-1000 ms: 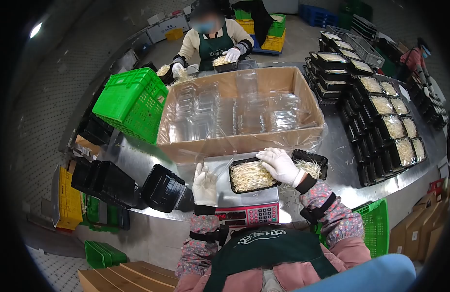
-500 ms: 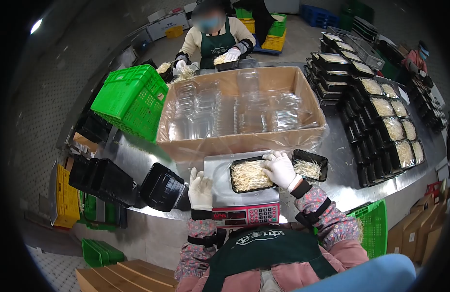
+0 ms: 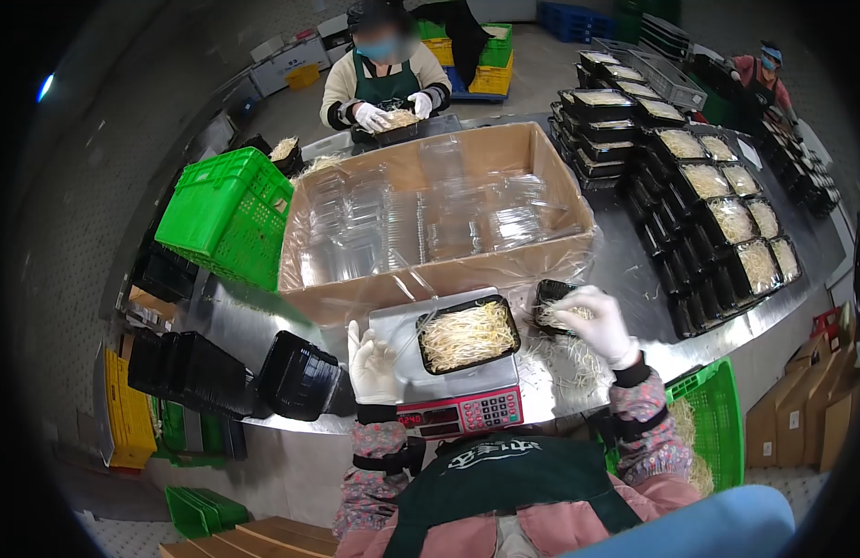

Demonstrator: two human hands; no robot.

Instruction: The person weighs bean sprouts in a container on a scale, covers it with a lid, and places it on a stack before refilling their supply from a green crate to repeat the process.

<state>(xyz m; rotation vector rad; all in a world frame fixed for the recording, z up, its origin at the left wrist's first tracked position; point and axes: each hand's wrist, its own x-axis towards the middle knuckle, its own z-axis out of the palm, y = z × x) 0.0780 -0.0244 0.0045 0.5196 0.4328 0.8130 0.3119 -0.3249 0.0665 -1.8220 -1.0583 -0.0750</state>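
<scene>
A black tray of bean sprouts (image 3: 467, 337) rests on the scale's metal plate (image 3: 390, 324). The red display panel of the scale (image 3: 460, 412) seems to read 0240. My left hand (image 3: 372, 365), white-gloved, is beside the plate's left edge, palm up, fingers apart and holding nothing. To the right of the scale, my right hand (image 3: 597, 327) reaches over a second black tray (image 3: 553, 290), its bent fingertips closed among the sprouts there. The hand covers part of that tray. Loose sprouts (image 3: 579, 365) lie scattered on the metal table below it.
A cardboard box (image 3: 420, 279) of clear plastic lids stands ahead. Filled trays (image 3: 732, 219) are stacked at right, empty black trays (image 3: 300, 372) at left. A green crate (image 3: 220, 219) leans beside the box. Across the table, a co-worker (image 3: 383, 84) handles a sprout tray.
My right hand has moved from the tray on the scale to the smaller tray at right. The display went from about 0245 to 0240. My left hand stays beside the scale.
</scene>
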